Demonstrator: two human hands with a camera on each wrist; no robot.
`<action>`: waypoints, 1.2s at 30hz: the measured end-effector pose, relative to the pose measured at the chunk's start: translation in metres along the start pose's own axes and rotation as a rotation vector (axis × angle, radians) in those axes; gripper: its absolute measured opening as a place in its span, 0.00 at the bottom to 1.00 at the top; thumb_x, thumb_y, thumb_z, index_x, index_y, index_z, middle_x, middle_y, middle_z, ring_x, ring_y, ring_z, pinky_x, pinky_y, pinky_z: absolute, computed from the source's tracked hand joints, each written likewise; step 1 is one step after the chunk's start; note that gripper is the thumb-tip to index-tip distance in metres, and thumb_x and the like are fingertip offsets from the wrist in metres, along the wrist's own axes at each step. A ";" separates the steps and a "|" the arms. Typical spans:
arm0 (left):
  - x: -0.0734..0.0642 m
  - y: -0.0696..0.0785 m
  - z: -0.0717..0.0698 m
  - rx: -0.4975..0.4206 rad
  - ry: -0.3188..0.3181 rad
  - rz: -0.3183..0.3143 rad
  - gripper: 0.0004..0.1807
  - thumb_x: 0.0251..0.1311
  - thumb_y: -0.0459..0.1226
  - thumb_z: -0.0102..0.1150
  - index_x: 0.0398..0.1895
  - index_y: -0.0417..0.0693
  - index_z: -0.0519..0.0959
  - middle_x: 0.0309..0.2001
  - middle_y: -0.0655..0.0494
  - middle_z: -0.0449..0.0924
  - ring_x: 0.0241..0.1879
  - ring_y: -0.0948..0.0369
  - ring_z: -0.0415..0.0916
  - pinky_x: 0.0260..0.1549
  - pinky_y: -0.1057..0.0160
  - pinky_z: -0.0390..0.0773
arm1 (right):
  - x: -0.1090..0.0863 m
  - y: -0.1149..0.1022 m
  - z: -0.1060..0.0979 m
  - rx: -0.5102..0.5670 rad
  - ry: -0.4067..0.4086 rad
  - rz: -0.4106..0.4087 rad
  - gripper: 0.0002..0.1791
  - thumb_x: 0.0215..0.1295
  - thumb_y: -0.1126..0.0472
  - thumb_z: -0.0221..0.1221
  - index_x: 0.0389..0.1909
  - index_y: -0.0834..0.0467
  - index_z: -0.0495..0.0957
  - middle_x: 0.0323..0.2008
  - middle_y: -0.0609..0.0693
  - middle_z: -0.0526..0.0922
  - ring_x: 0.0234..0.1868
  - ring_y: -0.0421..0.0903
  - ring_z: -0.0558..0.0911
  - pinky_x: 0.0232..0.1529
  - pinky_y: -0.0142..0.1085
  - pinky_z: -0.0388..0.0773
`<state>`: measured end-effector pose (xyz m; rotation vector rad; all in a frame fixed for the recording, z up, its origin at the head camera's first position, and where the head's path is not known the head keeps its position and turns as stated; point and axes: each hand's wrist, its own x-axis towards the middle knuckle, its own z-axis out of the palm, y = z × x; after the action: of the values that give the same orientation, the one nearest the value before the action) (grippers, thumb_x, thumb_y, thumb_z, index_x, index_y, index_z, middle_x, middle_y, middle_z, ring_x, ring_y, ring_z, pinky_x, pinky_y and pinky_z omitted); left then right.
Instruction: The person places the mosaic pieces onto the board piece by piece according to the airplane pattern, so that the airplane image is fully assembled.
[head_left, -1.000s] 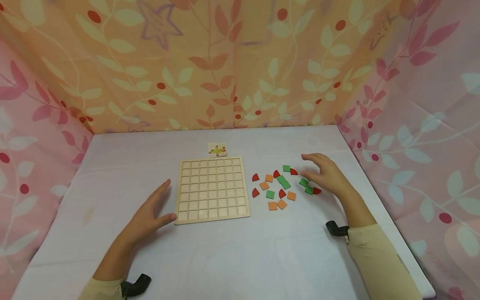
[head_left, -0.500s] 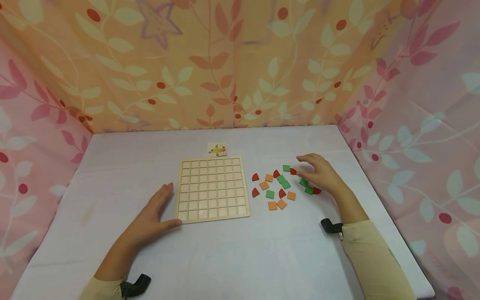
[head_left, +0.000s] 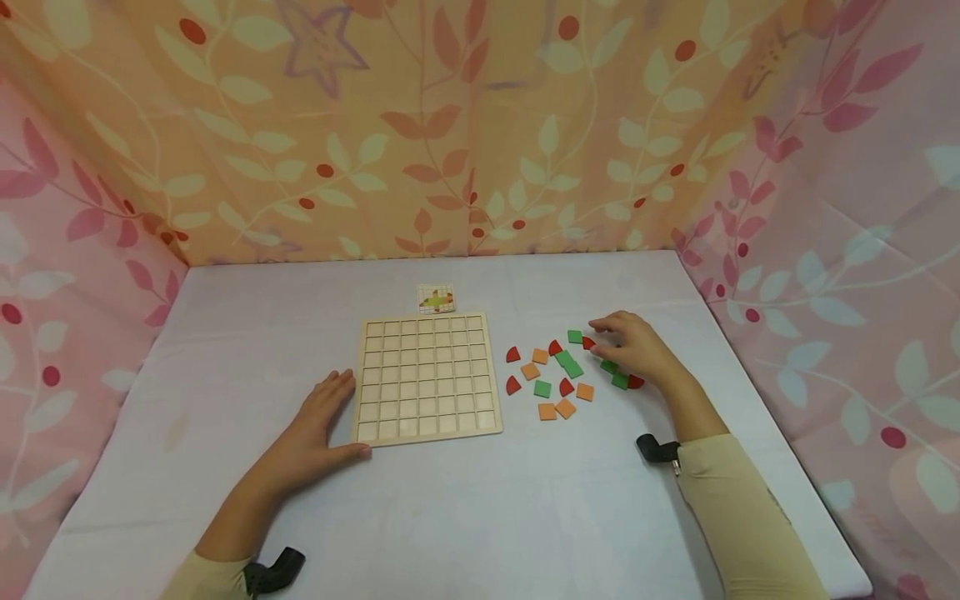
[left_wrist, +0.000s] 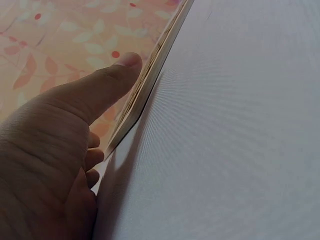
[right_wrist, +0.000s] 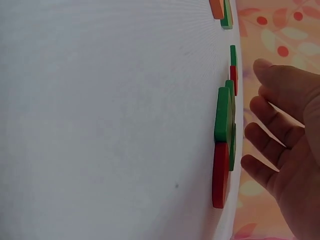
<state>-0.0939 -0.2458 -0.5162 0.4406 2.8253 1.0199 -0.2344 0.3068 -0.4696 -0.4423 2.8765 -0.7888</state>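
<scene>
My left hand [head_left: 311,437] is at the front-left corner of a pale wooden grid board [head_left: 427,379], fingers along its left side and thumb at the near edge. In the left wrist view the thumb of the left hand [left_wrist: 55,130] overlaps the board's edge [left_wrist: 150,82]. My right hand [head_left: 637,348] hovers over the right part of a scatter of small flat pieces, fingers loosely bent and holding nothing. Nearest to its fingertips are a red quarter-circle piece [head_left: 588,342] and a green square [head_left: 575,337]. In the right wrist view, green [right_wrist: 223,115] and red [right_wrist: 219,175] pieces lie beside the fingers.
Several orange squares [head_left: 585,392], green squares [head_left: 542,389] and red quarter-circles [head_left: 513,385] lie between board and right hand. A small picture card [head_left: 436,299] lies behind the board. Patterned cloth walls [head_left: 465,125] enclose the white table [head_left: 465,517] at back and sides.
My left hand has moved right, up against the board's corner. My right hand has shifted a little left and lower over the pieces, its thumb and fingers slightly closer together.
</scene>
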 end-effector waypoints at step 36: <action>0.000 0.003 0.002 0.086 -0.005 0.035 0.64 0.49 0.62 0.75 0.81 0.40 0.54 0.82 0.49 0.49 0.83 0.48 0.37 0.81 0.55 0.36 | 0.011 0.006 0.012 -0.072 -0.017 0.038 0.21 0.65 0.54 0.69 0.56 0.57 0.84 0.53 0.57 0.84 0.60 0.58 0.73 0.69 0.60 0.65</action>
<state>-0.0930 -0.2430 -0.5158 0.5022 2.8753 0.9040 -0.2437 0.3027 -0.4840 -0.3987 2.8961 -0.6743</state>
